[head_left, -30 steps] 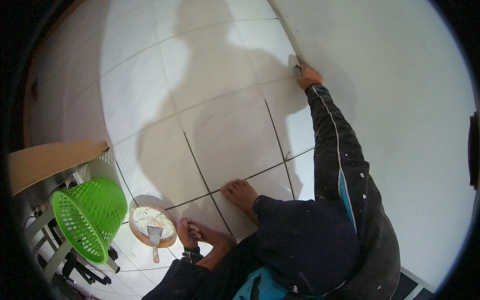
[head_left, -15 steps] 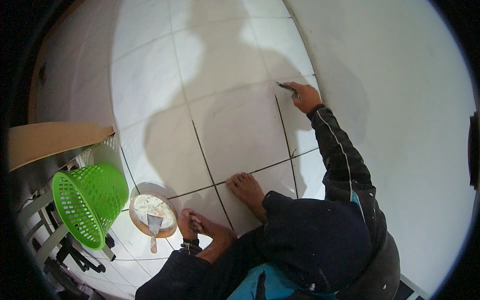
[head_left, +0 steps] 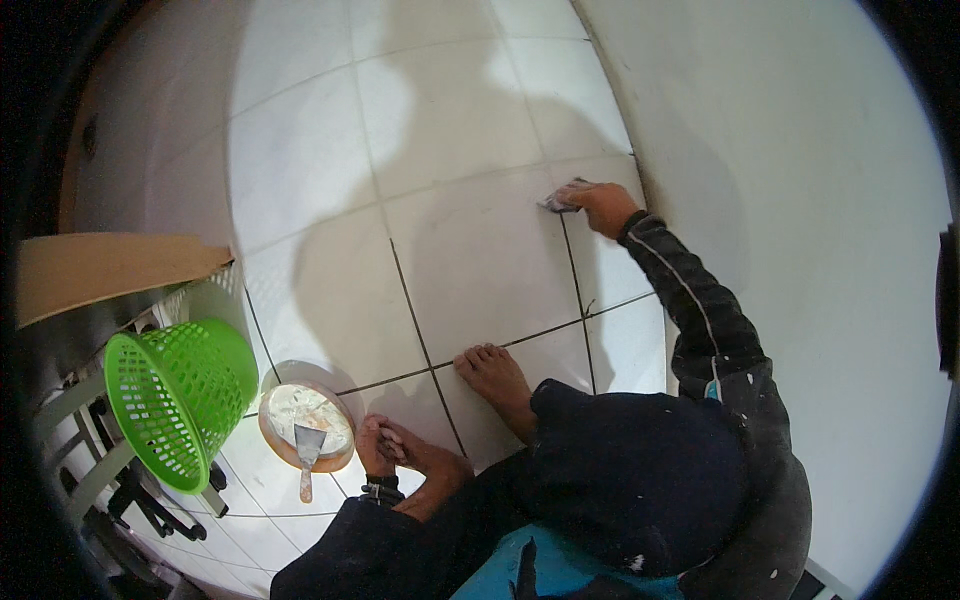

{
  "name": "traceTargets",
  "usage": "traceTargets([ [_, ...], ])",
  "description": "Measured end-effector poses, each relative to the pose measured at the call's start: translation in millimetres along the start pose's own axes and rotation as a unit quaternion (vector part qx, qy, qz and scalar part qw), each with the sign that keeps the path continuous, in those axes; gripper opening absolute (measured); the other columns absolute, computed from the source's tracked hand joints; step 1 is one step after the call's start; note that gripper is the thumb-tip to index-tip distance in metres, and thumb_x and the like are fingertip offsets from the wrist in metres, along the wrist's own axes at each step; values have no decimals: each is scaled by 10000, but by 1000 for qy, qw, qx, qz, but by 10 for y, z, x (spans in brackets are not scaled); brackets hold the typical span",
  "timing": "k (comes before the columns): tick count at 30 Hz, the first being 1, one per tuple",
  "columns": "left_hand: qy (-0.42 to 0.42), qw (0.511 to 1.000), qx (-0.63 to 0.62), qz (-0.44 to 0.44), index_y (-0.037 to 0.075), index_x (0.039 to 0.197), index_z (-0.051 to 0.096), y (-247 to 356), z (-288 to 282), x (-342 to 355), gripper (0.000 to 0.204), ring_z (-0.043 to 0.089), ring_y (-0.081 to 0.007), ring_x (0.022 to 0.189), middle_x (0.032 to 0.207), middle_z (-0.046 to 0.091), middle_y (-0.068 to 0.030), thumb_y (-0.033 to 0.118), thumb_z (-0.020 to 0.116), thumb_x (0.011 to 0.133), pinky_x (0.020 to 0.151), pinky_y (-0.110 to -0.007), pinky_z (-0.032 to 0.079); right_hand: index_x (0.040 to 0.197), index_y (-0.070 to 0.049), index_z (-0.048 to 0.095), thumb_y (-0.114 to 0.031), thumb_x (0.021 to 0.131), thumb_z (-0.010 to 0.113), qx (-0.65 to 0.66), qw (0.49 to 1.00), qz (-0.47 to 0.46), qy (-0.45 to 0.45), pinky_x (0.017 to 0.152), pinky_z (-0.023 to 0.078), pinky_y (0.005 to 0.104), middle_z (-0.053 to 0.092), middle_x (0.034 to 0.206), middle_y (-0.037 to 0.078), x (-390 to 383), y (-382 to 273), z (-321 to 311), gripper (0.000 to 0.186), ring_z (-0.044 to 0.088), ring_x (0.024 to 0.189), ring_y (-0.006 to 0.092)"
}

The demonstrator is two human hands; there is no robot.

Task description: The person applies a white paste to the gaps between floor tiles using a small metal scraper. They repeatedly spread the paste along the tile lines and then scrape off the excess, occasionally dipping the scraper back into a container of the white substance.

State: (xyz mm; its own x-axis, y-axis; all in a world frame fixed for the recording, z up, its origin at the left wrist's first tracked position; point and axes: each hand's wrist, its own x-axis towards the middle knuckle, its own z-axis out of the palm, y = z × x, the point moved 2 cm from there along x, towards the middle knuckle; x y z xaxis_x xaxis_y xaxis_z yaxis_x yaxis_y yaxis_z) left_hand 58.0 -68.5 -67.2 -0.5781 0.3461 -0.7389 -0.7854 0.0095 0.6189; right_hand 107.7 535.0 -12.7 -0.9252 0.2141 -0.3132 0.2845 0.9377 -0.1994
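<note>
My right hand (head_left: pixel 606 208), 2 o'clock in my view, is closed on a small, thin, greyish-white flat piece (head_left: pixel 560 197), material unclear; the piece is at the upper end of a dark tile joint (head_left: pixel 573 260) in the glossy white tile floor (head_left: pixel 480 265). My left hand (head_left: pixel 374 445), 7 o'clock, has its fingers curled beside my left foot (head_left: pixel 440 468); can't tell if it has hold of anything. Just past it, at 8 o'clock, a shallow round brownish bowl (head_left: pixel 264 428) with white paste (head_left: pixel 300 406); a flat metal-bladed putty knife (head_left: pixel 309 441) rests in it, handle over the rim toward 6 o'clock. Bright green perforated plastic basket (head_left: pixel 215 370) lies tipped between 8 and 9. My bare right foot (head_left: pixel 495 380) is at 6; plain white wall (head_left: pixel 810 250), 3 o'clock.
</note>
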Motion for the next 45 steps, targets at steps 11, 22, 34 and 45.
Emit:
traceTargets([
  [11,4,1000,-13,-23,77,1049,553,12,16,-62,326,510,-157,368,648,613,-79,382,557,933,316,-237,400,1232,-159,547,-234,757,624,-53,945,322,32,878,516,458,650,1106,170,465,423,-142,487,628,1034,343],
  [22,10,1000,5,-13,53,1042,552,30,57,-60,290,536,-146,392,653,623,-100,329,527,958,340,-235,434,1177,-74,532,-125,761,594,9,990,133,50,696,530,468,677,870,183,1200,-1535,-10,424,666,772,373],
  [34,14,1000,9,-17,47,1044,545,59,75,-90,279,532,-144,401,650,614,-106,313,516,966,355,-220,430,1250,-116,547,-15,781,538,25,984,-174,32,733,534,427,616,1184,111,376,-2116,277,479,646,946,305],
  [45,2,1000,19,4,58,1058,546,35,49,-76,377,504,-157,375,656,613,-90,419,515,953,346,-242,403,1188,-197,614,61,742,560,18,934,-357,23,1188,216,415,468,1428,9,1108,-2233,419,518,354,1375,242],
])
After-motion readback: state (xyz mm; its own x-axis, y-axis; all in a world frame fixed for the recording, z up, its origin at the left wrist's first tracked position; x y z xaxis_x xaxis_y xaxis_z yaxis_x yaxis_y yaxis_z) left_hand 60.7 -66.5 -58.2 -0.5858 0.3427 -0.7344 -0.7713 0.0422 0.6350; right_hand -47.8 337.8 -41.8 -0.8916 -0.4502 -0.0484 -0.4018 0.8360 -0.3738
